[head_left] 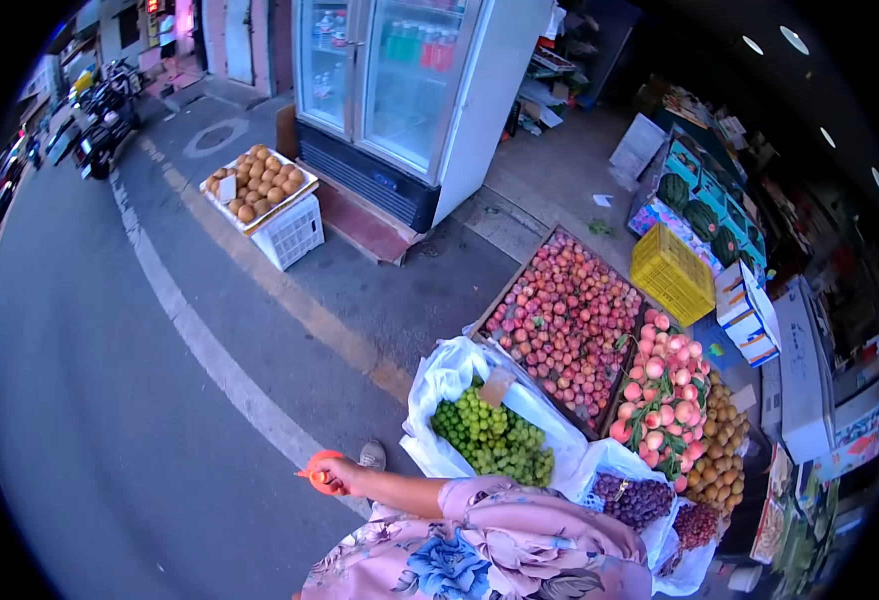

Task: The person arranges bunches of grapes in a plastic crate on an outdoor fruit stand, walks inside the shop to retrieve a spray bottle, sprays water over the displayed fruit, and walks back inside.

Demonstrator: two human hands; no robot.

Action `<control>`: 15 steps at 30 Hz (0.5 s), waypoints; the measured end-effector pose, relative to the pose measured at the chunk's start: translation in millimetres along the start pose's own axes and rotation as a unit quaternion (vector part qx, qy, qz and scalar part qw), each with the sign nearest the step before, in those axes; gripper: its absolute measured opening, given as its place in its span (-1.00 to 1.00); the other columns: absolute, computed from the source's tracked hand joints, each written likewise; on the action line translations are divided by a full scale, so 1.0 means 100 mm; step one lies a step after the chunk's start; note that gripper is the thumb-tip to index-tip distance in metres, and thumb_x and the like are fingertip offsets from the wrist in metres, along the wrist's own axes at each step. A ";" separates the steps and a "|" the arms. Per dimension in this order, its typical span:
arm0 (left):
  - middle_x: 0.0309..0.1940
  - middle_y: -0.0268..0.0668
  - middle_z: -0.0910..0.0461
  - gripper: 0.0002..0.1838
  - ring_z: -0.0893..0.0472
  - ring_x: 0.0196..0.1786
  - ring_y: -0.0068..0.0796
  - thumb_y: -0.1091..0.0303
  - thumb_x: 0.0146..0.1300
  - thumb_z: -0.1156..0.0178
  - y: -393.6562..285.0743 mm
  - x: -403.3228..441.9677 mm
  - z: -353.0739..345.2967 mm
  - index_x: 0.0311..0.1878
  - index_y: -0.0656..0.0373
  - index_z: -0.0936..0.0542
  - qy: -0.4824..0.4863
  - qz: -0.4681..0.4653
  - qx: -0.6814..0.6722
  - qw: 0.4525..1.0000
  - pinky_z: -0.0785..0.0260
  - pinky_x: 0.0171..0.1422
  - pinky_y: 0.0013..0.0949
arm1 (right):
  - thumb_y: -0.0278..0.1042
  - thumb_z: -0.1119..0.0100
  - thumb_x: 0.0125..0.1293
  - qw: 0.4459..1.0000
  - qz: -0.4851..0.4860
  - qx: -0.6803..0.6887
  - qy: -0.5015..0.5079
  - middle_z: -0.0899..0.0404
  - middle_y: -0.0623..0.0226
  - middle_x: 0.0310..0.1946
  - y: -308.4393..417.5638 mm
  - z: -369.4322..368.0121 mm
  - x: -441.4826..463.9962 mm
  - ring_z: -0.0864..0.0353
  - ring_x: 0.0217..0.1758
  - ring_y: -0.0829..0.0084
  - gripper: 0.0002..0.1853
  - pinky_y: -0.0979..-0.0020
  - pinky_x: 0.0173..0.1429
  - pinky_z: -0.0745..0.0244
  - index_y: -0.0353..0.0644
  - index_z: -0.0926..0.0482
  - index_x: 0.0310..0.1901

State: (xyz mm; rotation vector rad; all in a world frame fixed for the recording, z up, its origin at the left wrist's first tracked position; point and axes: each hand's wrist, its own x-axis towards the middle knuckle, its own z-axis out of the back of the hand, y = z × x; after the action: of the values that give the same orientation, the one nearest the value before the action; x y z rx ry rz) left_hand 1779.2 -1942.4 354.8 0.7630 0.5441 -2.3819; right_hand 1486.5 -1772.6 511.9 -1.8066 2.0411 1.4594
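My right hand [337,474] reaches out to the left across the front of my body, over the road. Its fingers are closed around a small orange object [325,484] with a rounded, ring-like part and a thin tip pointing left; its exact kind is too small to make out. My pink floral top [499,550] fills the bottom of the view, and a grey shoe [372,455] shows just beyond the hand. To the right of the hand, green grapes [489,430] lie in a crate lined with a white plastic bag [429,375]. My left hand is out of view.
Beside the grapes stand plums [569,320], peaches [664,400], brown fruit [719,450] and purple grapes [634,500]. A yellow crate [671,272] sits behind. Ahead are a drinks fridge [389,90] and round brown fruit [259,180] on a white crate [291,235]. Motorbikes [104,125] stand far left.
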 end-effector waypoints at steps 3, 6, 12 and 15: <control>-0.33 -0.19 -0.54 -0.73 -0.51 -0.19 -0.15 0.09 0.05 0.02 -0.15 0.47 0.64 -0.37 0.04 -0.54 0.002 0.038 -0.046 0.998 -0.34 -0.18 -0.13 | -0.13 -0.04 -0.10 1.000 -0.004 -0.006 -0.016 -0.22 0.52 -0.77 0.71 0.09 0.17 -0.15 -0.80 0.67 -0.80 0.59 -0.75 0.13 0.01 -0.31 -0.67; -0.31 -0.20 -0.54 -0.74 -0.51 -0.18 -0.16 0.09 0.06 0.02 -0.39 1.03 1.19 -0.35 0.03 -0.54 -0.002 0.075 -0.188 0.979 -0.34 -0.17 -0.14 | -0.11 -0.06 -0.13 0.999 -0.008 -0.023 -0.044 -0.24 0.53 -0.77 1.34 0.24 0.29 -0.18 -0.77 0.67 -0.79 0.56 -0.74 0.12 0.03 -0.31 -0.67; -0.26 -0.23 -0.52 -0.74 -0.50 -0.15 -0.20 0.11 0.06 0.02 -1.42 2.13 2.32 -0.30 0.02 -0.53 0.039 0.144 -0.586 0.796 -0.35 -0.15 -0.15 | -0.10 -0.05 -0.08 0.990 0.040 0.058 -0.122 -0.25 0.55 -0.76 2.25 0.57 0.57 -0.11 -0.78 0.67 -0.79 0.57 -0.73 0.16 0.03 -0.33 -0.66; -0.24 -0.24 -0.52 -0.74 -0.50 -0.13 -0.22 0.12 0.07 0.02 -1.74 2.74 2.88 -0.27 0.01 -0.53 0.058 0.130 -0.568 0.811 -0.36 -0.14 -0.16 | -0.11 -0.04 -0.06 0.976 0.065 0.100 -0.183 -0.25 0.54 -0.76 2.72 0.90 0.82 -0.13 -0.77 0.67 -0.79 0.57 -0.73 0.15 0.03 -0.33 -0.67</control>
State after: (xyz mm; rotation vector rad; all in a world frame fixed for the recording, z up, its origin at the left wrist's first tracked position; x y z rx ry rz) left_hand 1373.0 -2071.7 435.4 0.3541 1.5748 -1.3383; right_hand 1197.6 -1809.6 576.2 -1.2429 2.0555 1.4283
